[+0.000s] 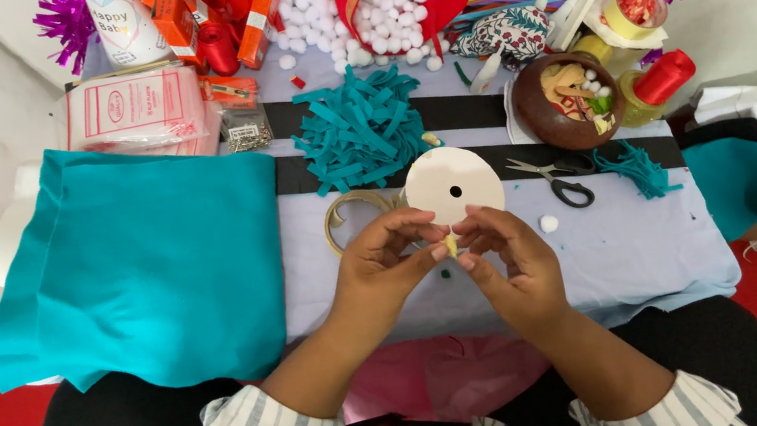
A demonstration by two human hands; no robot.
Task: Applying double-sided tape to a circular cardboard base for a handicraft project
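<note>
Above the pale blue cloth [608, 258], the left hand [386, 257] and right hand [507, 258] pinch 1 small yellowish piece [451, 246] below the white disc [452, 185]; keeping fingertips close and steady seems wise.

Just one view here, a head-worn camera looking steeply down from above the person's lap, facing forward across the desk [608, 258], pretty close, with the far wall at the frame's top.
</note>
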